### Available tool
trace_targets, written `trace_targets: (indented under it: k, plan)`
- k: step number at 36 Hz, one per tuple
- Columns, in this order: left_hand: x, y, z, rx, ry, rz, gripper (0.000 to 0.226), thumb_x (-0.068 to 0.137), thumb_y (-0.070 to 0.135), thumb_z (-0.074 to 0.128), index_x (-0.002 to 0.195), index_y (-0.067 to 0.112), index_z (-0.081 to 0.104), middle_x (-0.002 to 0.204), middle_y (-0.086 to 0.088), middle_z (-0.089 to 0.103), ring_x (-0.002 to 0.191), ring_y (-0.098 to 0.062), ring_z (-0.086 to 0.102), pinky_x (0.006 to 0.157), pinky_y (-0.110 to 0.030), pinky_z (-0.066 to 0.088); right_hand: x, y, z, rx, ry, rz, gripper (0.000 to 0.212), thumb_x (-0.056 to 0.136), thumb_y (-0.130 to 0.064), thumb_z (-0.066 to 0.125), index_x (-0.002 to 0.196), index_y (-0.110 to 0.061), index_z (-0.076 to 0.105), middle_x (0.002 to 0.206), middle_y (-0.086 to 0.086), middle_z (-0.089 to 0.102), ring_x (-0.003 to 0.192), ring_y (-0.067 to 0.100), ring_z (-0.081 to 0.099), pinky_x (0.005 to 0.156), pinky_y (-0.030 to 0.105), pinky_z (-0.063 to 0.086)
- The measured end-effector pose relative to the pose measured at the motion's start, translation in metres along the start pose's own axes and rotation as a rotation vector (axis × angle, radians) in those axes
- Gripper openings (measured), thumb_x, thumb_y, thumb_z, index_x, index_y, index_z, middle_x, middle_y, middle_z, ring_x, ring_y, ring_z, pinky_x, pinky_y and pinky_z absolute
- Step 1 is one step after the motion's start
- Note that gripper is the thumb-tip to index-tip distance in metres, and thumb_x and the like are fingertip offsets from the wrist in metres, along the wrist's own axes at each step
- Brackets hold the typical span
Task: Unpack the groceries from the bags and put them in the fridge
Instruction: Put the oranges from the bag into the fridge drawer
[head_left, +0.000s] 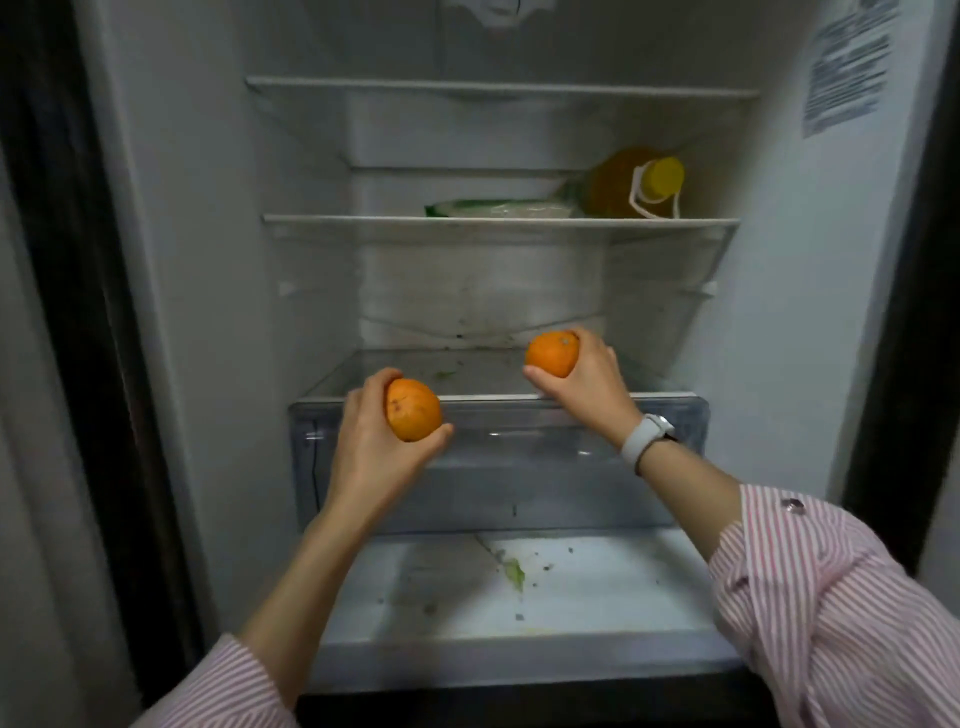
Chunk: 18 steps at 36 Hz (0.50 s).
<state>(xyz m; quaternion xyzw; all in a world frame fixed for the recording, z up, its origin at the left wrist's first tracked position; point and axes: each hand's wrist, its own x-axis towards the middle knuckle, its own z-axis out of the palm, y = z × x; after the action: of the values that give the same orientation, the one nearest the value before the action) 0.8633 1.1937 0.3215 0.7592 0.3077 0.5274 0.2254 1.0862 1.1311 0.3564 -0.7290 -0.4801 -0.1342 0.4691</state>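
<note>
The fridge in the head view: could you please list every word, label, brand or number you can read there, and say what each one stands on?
Nothing can be read.
Printed sticker on the fridge's right inner wall: lines of text, too blurred to read.
Green-edged packet on the middle shelf: no legible print.
Yellow-capped bottle lying beside it: no label text visible.
The white watch: no readable display.

middle shelf (363, 220): oil bottle (623, 184) lying, green packet (498, 209).

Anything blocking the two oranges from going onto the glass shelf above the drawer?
Nothing visible. The left hand and right hand each hold a round orange before the bare glass shelf.
</note>
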Motion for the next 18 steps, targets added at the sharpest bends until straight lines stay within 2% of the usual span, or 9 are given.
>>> trace_targets:
  k: [4,6,9,11,13,16,18]
  plan:
    - [0.016,-0.005,0.003,0.053,0.041,0.002,0.069,0.067,0.026,0.080,0.126,0.024,0.045,0.123,-0.004,0.045,0.097,-0.010,0.044,0.080,-0.023,0.034,0.034,0.015,0.027,-0.053,-0.174,-0.036,0.075,0.075,-0.042,0.071,0.132,-0.008,0.037,0.134,0.017,0.035,0.121,0.034,0.042,0.104,0.039,0.035]
    - [0.019,-0.008,0.005,0.056,0.055,-0.001,0.068,0.068,0.026,0.080,0.126,0.025,0.044,0.122,-0.002,0.044,0.097,-0.010,0.045,0.081,-0.024,0.035,0.039,0.021,0.038,-0.085,-0.250,-0.047,0.073,0.078,-0.043,0.067,0.134,-0.010,0.035,0.137,0.016,0.035,0.121,0.034,0.044,0.101,0.040,0.037]
    - [0.025,-0.013,0.009,0.080,0.063,-0.004,0.069,0.068,0.027,0.080,0.126,0.024,0.044,0.122,-0.002,0.045,0.098,-0.011,0.045,0.080,-0.024,0.035,0.041,0.024,0.044,-0.186,-0.261,-0.123,0.073,0.081,-0.046,0.062,0.138,-0.012,0.031,0.139,0.014,0.039,0.122,0.033,0.044,0.097,0.040,0.039]
    - [0.028,-0.015,0.012,0.094,0.054,-0.010,0.069,0.069,0.028,0.080,0.127,0.024,0.043,0.124,-0.004,0.045,0.098,-0.012,0.045,0.080,-0.025,0.036,0.038,0.025,0.042,-0.232,-0.238,-0.155,0.078,0.083,-0.047,0.059,0.142,-0.011,0.023,0.146,0.013,0.033,0.129,0.033,0.037,0.102,0.042,0.036]
    - [0.029,-0.018,0.015,0.099,0.043,-0.010,0.069,0.069,0.028,0.079,0.128,0.024,0.043,0.126,-0.005,0.045,0.099,-0.012,0.045,0.080,-0.025,0.036,0.024,0.026,0.038,-0.291,-0.133,-0.227,0.074,0.087,-0.046,0.053,0.144,-0.010,0.021,0.149,0.012,0.028,0.132,0.032,0.032,0.105,0.044,0.033]
    - [0.030,-0.018,0.017,0.094,0.033,0.008,0.069,0.069,0.029,0.079,0.127,0.025,0.043,0.125,-0.005,0.045,0.100,-0.013,0.045,0.081,-0.026,0.036,-0.010,0.032,0.038,-0.352,0.086,-0.409,0.057,0.086,-0.039,0.044,0.131,-0.005,0.044,0.134,0.017,0.048,0.118,0.034,0.048,0.093,0.043,0.042]
    - [0.032,-0.017,0.017,0.086,0.022,0.021,0.069,0.069,0.030,0.079,0.127,0.025,0.042,0.126,-0.004,0.044,0.101,-0.013,0.045,0.080,-0.026,0.036,-0.029,0.039,0.042,-0.417,0.063,-0.456,0.053,0.085,-0.038,0.040,0.124,-0.004,0.051,0.123,0.015,0.056,0.109,0.031,0.055,0.091,0.041,0.044]
